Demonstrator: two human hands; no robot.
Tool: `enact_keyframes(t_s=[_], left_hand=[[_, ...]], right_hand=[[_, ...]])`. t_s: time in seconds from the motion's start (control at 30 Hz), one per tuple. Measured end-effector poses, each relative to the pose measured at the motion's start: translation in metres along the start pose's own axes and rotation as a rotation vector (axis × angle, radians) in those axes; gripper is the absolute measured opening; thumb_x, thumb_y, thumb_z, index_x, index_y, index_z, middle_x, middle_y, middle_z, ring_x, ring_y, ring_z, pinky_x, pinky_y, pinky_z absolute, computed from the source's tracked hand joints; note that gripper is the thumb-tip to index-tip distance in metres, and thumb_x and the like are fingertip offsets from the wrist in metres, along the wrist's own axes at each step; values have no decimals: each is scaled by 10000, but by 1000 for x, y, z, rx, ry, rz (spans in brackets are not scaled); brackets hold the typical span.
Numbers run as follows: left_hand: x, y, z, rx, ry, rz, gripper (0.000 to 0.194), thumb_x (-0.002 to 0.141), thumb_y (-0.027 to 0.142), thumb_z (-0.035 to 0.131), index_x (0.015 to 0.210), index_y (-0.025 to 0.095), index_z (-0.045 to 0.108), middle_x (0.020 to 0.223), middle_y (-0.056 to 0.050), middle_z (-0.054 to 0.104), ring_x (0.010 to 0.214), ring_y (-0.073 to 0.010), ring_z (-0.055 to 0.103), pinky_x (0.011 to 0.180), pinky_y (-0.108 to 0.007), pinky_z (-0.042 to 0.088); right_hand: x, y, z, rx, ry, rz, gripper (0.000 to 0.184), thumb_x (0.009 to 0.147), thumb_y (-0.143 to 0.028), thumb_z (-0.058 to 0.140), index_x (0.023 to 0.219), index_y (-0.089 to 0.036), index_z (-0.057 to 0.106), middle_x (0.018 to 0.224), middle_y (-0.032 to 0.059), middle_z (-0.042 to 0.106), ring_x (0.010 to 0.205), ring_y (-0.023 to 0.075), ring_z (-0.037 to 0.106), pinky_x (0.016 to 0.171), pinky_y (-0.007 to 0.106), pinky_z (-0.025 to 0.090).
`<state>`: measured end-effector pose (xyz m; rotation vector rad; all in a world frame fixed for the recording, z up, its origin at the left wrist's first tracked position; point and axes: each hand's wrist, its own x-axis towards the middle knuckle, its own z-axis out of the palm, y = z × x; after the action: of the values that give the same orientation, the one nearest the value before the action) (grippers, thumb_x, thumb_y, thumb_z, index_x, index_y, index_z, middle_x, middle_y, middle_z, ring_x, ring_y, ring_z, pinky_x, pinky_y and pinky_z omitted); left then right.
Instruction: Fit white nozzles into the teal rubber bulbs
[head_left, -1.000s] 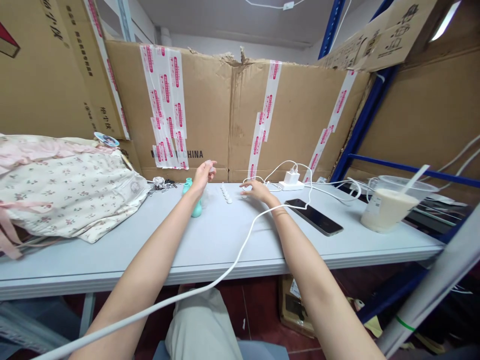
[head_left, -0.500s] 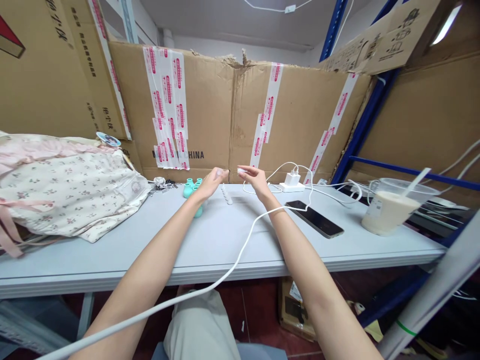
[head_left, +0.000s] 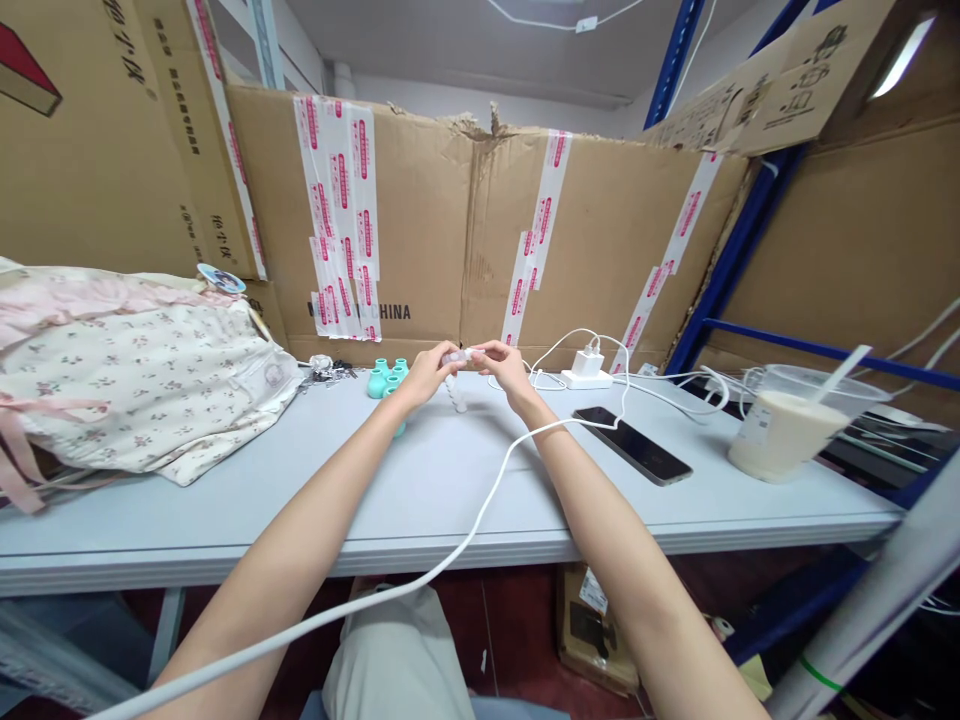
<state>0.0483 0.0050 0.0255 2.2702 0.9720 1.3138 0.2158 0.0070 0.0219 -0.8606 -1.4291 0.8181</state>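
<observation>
My left hand (head_left: pixel 426 370) and my right hand (head_left: pixel 504 366) meet above the far middle of the pale table (head_left: pixel 420 480). Both pinch the same small clear and white piece (head_left: pixel 456 356), one at each end. Just below them a short row of small white pieces (head_left: pixel 455 396) lies on the table. To the left of my left hand stand several small teal bottles (head_left: pixel 386 377). A white cable (head_left: pixel 480 505) runs across my right forearm and down toward my lap.
A floral cloth bag (head_left: pixel 127 385) lies at the left. A black phone (head_left: pixel 631 444), a white charger (head_left: pixel 586 366) with cables, and a plastic cup of milky drink (head_left: pixel 780 425) with a straw sit at the right. Taped cardboard walls (head_left: pixel 465 230) close the back.
My left hand moved right from above the teal bottles and my right hand rose off the table. The two came together and now pinch one small piece between them.
</observation>
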Motion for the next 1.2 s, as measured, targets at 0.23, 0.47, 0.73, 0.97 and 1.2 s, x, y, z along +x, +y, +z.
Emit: enact_keyframes(t_s=[0.23, 0.47, 0.73, 0.97, 1.2], left_hand=[[0, 4, 0, 325, 50, 120, 226, 882, 302, 458, 947, 147, 609, 883, -68, 667, 798, -183, 593, 716, -275, 411], [-3, 14, -2, 490, -65, 124, 276, 919, 305, 389, 1051, 148, 574, 1037, -105, 643, 941, -228, 606, 776, -314, 442], [-7, 27, 1, 644, -199, 56, 259, 933, 322, 368, 983, 140, 545, 952, -109, 624, 876, -248, 617, 681, -306, 436], [-10, 22, 8, 629, -259, 110, 227, 923, 304, 403, 960, 146, 562, 935, -104, 617, 848, -228, 621, 694, -299, 441], [-6, 20, 8, 372, 39, 87, 234, 910, 302, 431, 1042, 167, 569, 1002, -85, 644, 929, -215, 605, 805, -326, 450]], right_hand=[[-2, -8, 1, 13, 37, 37, 392, 557, -497, 751, 762, -173, 671, 828, 54, 699, 768, 160, 606, 561, 229, 458], [4, -13, -10, -83, -89, -15, 385, 477, -471, 799, 649, -148, 681, 677, 56, 680, 602, 130, 550, 444, 216, 362], [1, -24, -17, -202, -212, -54, 357, 469, -437, 811, 562, -134, 646, 588, 38, 632, 539, 102, 509, 476, 230, 413], [-1, -25, -24, -312, -304, -80, 335, 488, -423, 801, 526, -138, 629, 505, 5, 569, 478, 84, 478, 461, 229, 421], [-4, -23, -10, -32, -201, -56, 368, 614, -486, 727, 799, -183, 631, 789, 38, 658, 706, 146, 593, 479, 219, 486]])
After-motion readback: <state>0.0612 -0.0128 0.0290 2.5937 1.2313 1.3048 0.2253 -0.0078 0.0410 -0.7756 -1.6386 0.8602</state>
